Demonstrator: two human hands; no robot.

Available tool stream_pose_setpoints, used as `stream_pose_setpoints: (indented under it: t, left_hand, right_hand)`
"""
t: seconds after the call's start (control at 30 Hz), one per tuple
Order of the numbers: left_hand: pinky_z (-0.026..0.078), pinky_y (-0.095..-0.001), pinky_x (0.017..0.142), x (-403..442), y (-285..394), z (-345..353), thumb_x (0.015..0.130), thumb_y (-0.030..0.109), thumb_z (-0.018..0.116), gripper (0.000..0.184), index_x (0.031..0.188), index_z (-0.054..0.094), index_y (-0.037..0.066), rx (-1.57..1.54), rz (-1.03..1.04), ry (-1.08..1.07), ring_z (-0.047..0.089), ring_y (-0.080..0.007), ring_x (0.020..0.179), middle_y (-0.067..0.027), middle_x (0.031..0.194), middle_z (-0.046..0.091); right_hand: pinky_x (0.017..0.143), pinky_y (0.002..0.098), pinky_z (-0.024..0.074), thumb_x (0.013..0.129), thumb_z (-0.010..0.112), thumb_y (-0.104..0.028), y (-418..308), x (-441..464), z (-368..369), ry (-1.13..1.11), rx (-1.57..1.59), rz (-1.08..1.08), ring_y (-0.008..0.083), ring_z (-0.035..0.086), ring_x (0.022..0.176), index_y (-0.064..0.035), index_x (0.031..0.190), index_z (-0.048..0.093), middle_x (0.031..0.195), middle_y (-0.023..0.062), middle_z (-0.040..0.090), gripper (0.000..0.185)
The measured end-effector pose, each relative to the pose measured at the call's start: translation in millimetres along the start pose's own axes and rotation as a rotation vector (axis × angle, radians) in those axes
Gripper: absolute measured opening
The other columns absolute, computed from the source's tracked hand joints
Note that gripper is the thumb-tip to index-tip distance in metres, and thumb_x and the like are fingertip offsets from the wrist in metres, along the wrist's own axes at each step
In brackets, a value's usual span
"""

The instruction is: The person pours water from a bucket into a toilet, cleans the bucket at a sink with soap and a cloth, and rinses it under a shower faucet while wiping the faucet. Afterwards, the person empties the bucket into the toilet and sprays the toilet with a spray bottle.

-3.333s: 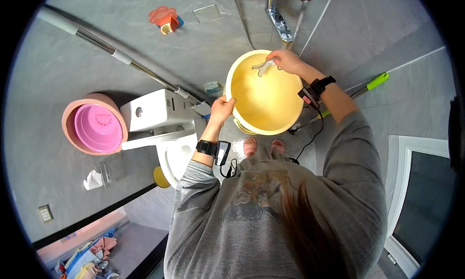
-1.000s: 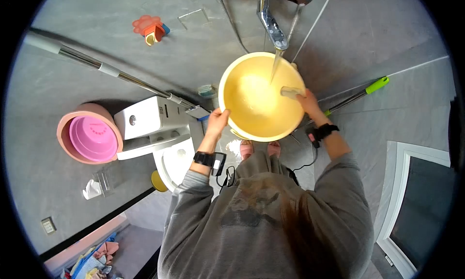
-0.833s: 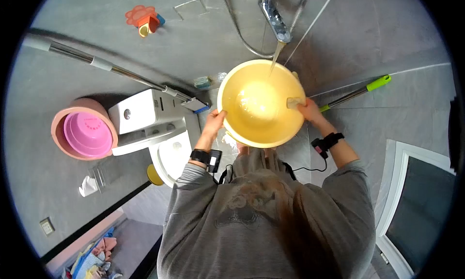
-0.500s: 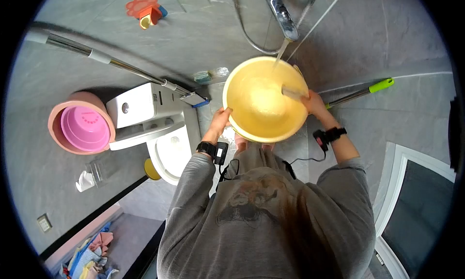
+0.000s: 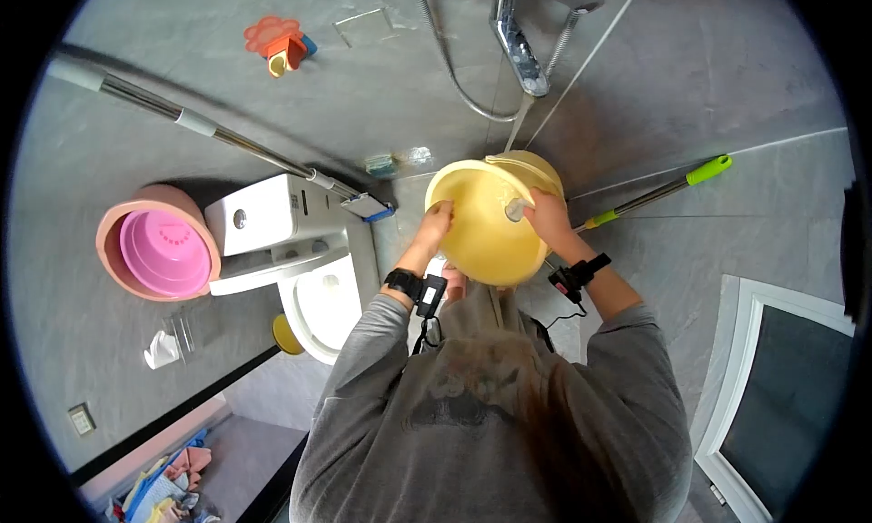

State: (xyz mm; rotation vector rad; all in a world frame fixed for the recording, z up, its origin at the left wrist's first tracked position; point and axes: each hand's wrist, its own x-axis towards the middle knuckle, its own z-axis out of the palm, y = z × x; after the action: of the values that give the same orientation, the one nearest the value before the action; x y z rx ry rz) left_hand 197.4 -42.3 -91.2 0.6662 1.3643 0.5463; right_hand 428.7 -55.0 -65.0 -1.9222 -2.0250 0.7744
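A yellow basin (image 5: 490,237), tilted toward my body, is held between my two hands. My left hand (image 5: 434,228) grips its left rim, thumb on the inside. On the opposite rim, my right hand (image 5: 548,218) is closed, with a small pale object (image 5: 517,209) at its fingertips that I cannot make out. Just behind the basin, partly hidden by it, stands a yellow bucket (image 5: 542,166). Water runs from the chrome faucet (image 5: 527,69) toward this bucket.
To the left are a white toilet (image 5: 322,316), a long-handled mop (image 5: 218,132) on the wall and a pink basin (image 5: 163,248) inside a larger salmon one. A green-handled tool (image 5: 672,189) leans at the right, near a white-framed door (image 5: 740,368).
The basin has come down toward my body and tilted from nearly level, and the bucket behind it has come into view. Both hands moved with it; the running water now falls behind it.
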Motion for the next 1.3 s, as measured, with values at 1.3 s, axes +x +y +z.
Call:
stream_pose_setpoints:
  t: [1.3]
  left_hand:
    - [0.049, -0.0241, 0.057, 41.2, 73.6, 122.0, 0.082, 0.016, 0.045, 0.021, 0.097, 0.046, 0.001, 0.083, 0.004, -0.206, 0.057, -0.0182, 0.069, -0.0105, 0.087, 0.055]
  right_hand:
    - [0.081, 0.0378, 0.0393, 0.067, 0.053, -0.008, 24.7, -49.1, 49.4, 0.539, 0.460, 0.238, 0.0382, 0.045, 0.097, 0.0037, 0.108, 0.044, 0.113, 0.0219, 0.044, 0.044]
